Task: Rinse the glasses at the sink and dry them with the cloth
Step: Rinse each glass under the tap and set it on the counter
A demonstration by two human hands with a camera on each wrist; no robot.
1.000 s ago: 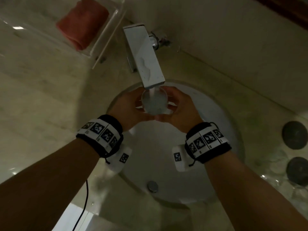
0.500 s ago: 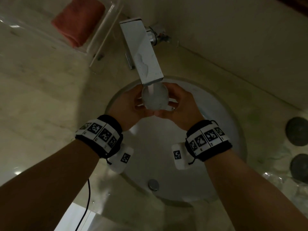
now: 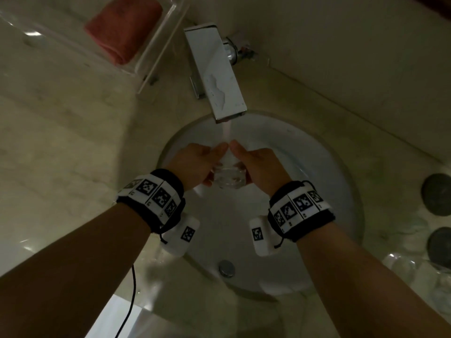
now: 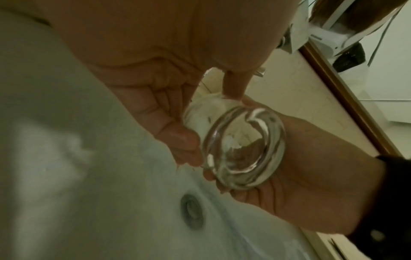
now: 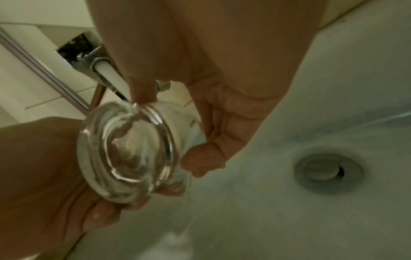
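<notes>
Your left hand (image 3: 195,162) and right hand (image 3: 258,164) both grip glass (image 3: 228,176) from opposite sides, fingers curled round wall, thumbs meeting on top. Glass tipped, thick base toward you, mouth away under tap (image 3: 217,71). Water stream (image 3: 227,130) runs from spout onto thumbs and glass. Glass sits above sink (image 3: 317,167) bowl, clear of drain (image 3: 226,268). Your wrist views show base (image 4: 242,149) framed by both palms, water dripping off fingers (image 5: 200,163). Red cloth (image 3: 124,28) lies in clear tray (image 3: 156,52) on counter, left of tap.
</notes>
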